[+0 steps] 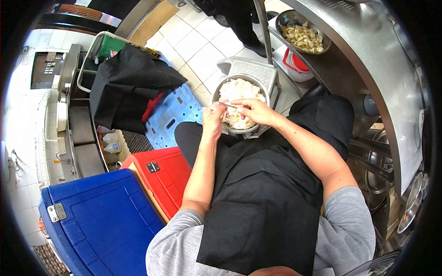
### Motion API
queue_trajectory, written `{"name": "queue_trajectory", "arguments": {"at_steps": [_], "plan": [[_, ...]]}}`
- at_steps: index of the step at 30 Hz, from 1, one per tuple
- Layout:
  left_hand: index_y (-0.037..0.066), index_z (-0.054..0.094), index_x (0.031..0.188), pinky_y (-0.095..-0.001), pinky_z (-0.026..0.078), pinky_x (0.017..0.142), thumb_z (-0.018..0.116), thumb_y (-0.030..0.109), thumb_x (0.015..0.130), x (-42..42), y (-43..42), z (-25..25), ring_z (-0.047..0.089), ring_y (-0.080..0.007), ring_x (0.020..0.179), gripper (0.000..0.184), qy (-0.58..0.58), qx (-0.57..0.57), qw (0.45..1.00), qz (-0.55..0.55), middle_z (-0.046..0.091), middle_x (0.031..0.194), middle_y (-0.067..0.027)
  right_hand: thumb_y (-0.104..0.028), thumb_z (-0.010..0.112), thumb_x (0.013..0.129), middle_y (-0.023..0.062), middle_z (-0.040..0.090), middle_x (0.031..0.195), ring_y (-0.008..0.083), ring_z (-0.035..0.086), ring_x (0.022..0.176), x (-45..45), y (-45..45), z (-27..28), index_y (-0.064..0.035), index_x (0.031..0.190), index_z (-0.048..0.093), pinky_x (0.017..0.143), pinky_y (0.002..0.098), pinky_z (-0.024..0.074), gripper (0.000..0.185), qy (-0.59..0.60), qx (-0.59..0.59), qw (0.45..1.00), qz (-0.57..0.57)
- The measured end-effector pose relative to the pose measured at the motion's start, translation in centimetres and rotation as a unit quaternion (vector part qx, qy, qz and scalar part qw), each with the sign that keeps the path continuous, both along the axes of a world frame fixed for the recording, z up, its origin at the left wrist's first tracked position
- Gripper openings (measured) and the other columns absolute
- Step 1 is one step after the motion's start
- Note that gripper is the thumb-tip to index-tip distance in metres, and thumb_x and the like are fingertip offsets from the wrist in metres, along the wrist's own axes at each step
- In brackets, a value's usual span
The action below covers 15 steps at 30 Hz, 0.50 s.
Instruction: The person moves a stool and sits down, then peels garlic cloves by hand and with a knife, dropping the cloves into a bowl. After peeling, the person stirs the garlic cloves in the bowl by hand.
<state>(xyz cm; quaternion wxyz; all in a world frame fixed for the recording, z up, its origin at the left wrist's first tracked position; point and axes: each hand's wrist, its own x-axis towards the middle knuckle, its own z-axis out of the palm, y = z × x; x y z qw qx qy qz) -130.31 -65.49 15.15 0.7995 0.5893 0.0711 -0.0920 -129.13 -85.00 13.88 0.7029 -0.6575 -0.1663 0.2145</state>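
Observation:
A metal bowl (213,94) heaped with pale, whitish garlic pieces and skins (240,87) stands in front of me between my knees. Over its near half my hands meet, fingertips almost touching. My left hand (213,120) is at the bowl's left rim, its fingers pinched together around something small that I cannot make out. From the right reaches my right hand (254,112), fingers bent and closed near the left fingertips. A thin, greyish sliver shows between the hands, too small to name. Up on the right, a dark colander (289,19) holds peeled garlic cloves (304,37).
A grey plastic step stool (246,66) is behind the bowl. Blue (106,221) and red (161,177) lidded boxes stand at my left. A steel counter (368,60) curves along my right, with a red-lidded white bucket (297,69) below. A person's dark-clothed legs (239,23) are ahead.

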Motion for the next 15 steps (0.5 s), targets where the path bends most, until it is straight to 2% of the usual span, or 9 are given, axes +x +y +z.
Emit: {"name": "queue_trajectory", "arguments": {"at_steps": [7, 13, 15], "plan": [[-0.006, 0.062, 0.092, -0.0271, 0.048, 0.067, 0.064, 0.009, 0.087, 0.11, 0.08, -0.27, 0.057, -0.0143, 0.070, 0.016, -0.017, 0.009, 1.000, 0.000, 0.063, 0.096, -0.0135, -0.009, 0.051, 0.093, 0.0068, 0.066, 0.089, 0.0100, 0.057, 0.071, 0.11, -0.39, 0.58, -0.0044, 0.127, 0.057, 0.070, 0.0263, 0.0491, 0.035, 0.004, -0.053, 0.999, 0.009], [-0.007, 0.062, 0.102, -0.0236, 0.047, 0.065, 0.065, 0.009, 0.086, -0.09, -0.46, 0.56, 0.056, -0.0123, 0.067, 0.023, 0.018, 0.001, 1.000, 0.006, 0.064, 0.084, -0.0077, -0.010, 0.051, 0.094, 0.0058, 0.065, 0.088, 0.0094, 0.056, 0.071, 0.31, -0.12, -0.17, -0.0048, 0.126, 0.058, 0.069, 0.0262, 0.0492, 0.034, 0.020, -0.030, 0.999, 0.002], [-0.008, 0.062, 0.102, -0.0241, 0.047, 0.065, 0.066, 0.011, 0.086, 0.01, -0.46, 0.36, 0.057, -0.0125, 0.068, 0.025, 0.022, 0.001, 1.000, 0.019, 0.063, 0.081, -0.0068, -0.012, 0.050, 0.094, 0.0049, 0.065, 0.086, 0.0086, 0.056, 0.070, 0.26, -0.13, 0.05, -0.0053, 0.127, 0.058, 0.068, 0.0255, 0.0488, 0.034, 0.047, 0.011, 0.999, 0.002]]}}
